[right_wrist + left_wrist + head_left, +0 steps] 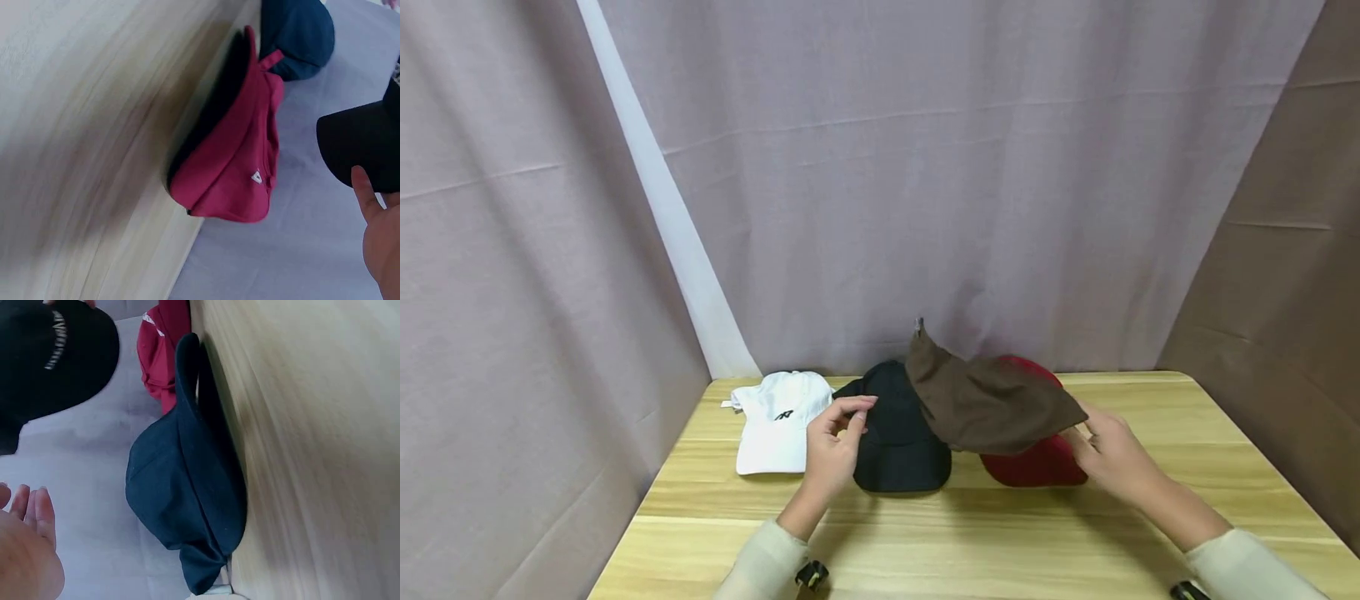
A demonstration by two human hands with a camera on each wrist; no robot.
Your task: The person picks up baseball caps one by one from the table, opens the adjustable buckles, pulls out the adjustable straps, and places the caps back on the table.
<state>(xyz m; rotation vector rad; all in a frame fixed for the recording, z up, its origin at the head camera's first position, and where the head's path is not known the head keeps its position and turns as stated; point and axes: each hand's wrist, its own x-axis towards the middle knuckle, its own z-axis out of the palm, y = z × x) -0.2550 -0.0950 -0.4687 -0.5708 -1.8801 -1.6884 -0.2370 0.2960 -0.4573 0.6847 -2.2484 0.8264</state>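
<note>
A brown cap (992,408) is tilted in the air above the table, its strap end with a metal buckle pointing up. My right hand (1116,454) pinches the brim at its right end, thumb on one face in the right wrist view. Light lettering shows on the raised cap (56,356) in the left wrist view. My left hand (837,446) holds nothing; its fingers are loosely bent, in front of a black cap (891,417) on the table. Partly hidden behind the brown cap lies a red cap (1037,467), with a small white mark in the right wrist view.
A white cap (782,425) with a dark emblem lies left of the black one. The caps form a row near the back edge of the wooden table (970,542). Grey-pink curtains (925,183) hang behind and along both sides.
</note>
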